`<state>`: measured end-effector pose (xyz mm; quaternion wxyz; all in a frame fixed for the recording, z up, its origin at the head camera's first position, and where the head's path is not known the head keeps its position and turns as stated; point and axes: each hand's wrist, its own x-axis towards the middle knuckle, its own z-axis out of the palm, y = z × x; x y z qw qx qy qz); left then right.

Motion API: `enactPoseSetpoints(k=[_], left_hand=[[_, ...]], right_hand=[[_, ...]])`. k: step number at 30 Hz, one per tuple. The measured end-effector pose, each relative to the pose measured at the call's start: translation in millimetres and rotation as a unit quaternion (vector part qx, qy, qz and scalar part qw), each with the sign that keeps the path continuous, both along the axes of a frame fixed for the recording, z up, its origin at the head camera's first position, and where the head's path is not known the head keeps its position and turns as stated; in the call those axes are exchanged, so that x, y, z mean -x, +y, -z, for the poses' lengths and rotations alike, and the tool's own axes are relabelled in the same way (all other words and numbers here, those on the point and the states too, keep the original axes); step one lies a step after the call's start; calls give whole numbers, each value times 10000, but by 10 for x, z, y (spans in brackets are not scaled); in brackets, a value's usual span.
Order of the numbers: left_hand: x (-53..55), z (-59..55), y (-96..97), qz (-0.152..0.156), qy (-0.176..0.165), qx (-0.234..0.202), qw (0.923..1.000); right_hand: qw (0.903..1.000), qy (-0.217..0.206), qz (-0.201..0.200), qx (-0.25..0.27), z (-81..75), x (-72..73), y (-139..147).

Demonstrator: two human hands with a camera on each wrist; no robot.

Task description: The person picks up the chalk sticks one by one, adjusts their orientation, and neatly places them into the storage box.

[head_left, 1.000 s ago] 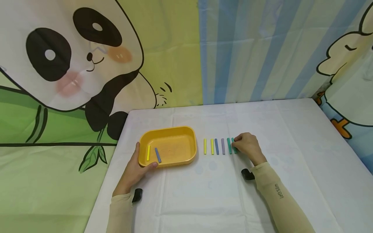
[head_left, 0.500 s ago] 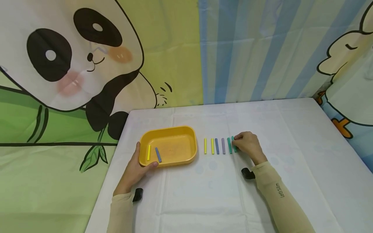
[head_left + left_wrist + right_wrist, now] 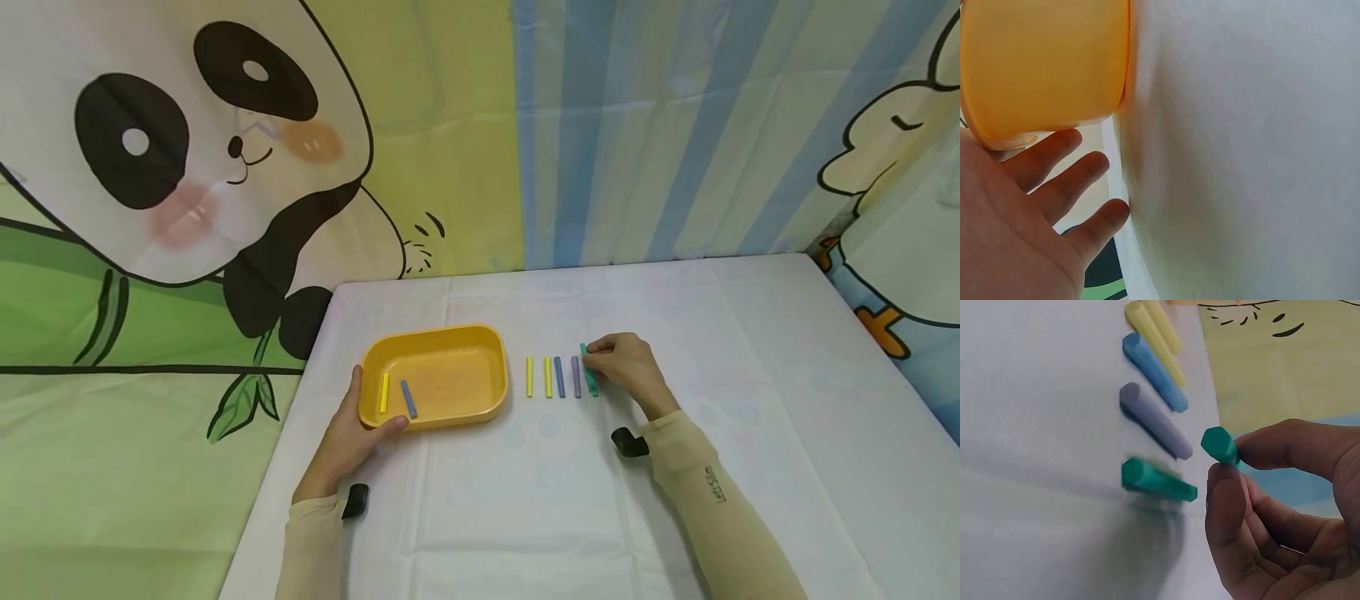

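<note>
In the head view my right hand (image 3: pixel 628 367) pinches a green chalk stick (image 3: pixel 1219 445) between thumb and fingertips. The right wrist view shows it held off the table, its six-sided end facing the camera. Below it lies another green chalk stick (image 3: pixel 1157 480), end of a row with a purple stick (image 3: pixel 576 377), a blue stick (image 3: pixel 559 377) and two yellow sticks (image 3: pixel 529 377). My left hand (image 3: pixel 348 446) rests against the left corner of a yellow tray (image 3: pixel 501 367), thumb along its front rim, fingers mostly straight. Inside lie a yellow stick (image 3: pixel 385 393) and a blue stick (image 3: pixel 408 399).
A white cloth covers the table (image 3: pixel 510 517). Behind stands a printed curtain (image 3: pixel 442 142) with a panda and stripes. Black wrist mounts (image 3: pixel 356 501) sit at both of my wrists.
My right hand has lifted the outermost green stick from the row and shifted slightly left and away from me, over the other green stick. The left hand and tray stay put.
</note>
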<state>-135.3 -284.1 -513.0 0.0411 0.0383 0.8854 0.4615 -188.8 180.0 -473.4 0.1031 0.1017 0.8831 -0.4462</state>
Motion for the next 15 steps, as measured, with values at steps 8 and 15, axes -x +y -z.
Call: enactPoseSetpoints(k=[8,15], left_hand=[[6,10,-10,-31,6,102,9999],[31,11,-23,12,-21,94,10000]], right_hand=[[9996,93,-148,229,-99,22,-198],[9974,95,-231,682,-223,61,-432]])
